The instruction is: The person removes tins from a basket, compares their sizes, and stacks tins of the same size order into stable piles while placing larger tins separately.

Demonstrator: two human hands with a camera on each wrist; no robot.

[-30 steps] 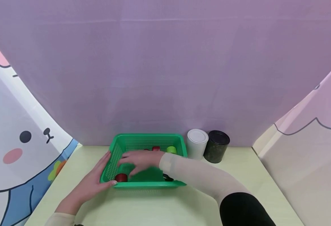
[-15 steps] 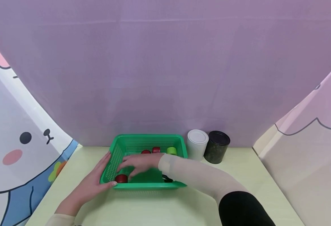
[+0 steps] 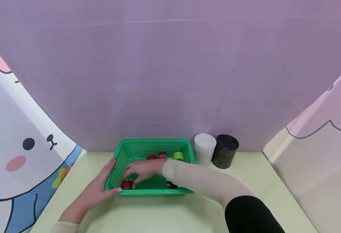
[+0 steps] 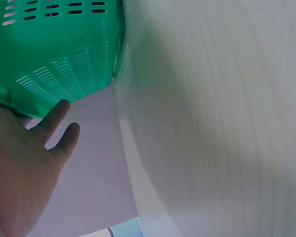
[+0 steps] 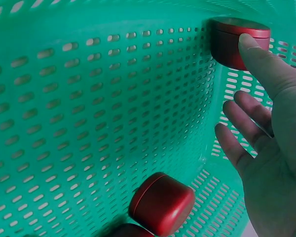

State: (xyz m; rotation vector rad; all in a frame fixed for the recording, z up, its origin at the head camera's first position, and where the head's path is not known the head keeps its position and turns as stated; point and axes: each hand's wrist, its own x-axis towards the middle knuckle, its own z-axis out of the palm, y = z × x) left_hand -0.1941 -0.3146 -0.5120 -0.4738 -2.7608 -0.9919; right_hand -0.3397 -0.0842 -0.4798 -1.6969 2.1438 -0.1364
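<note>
My left hand rests along the left side of the green basket, its thumb over the front left corner of the rim. In the left wrist view, two extended fingers show outside the wall; the others are mostly hidden. My right hand reaches inside, thumb and forefinger around a small red lidded tin in the front left corner. The right wrist view has the thumb on that red tin, the forefinger hidden and the other fingers held out below.
At the basket's back lie a second red tin, another red piece and a light green round piece. A black object sits near the front right. Right of the basket stand a white canister and a dark canister.
My right hand has come down and forward toward me onto the red tin in the corner, uncovering the red pieces at the back. My left hand keeps its place on the basket.
</note>
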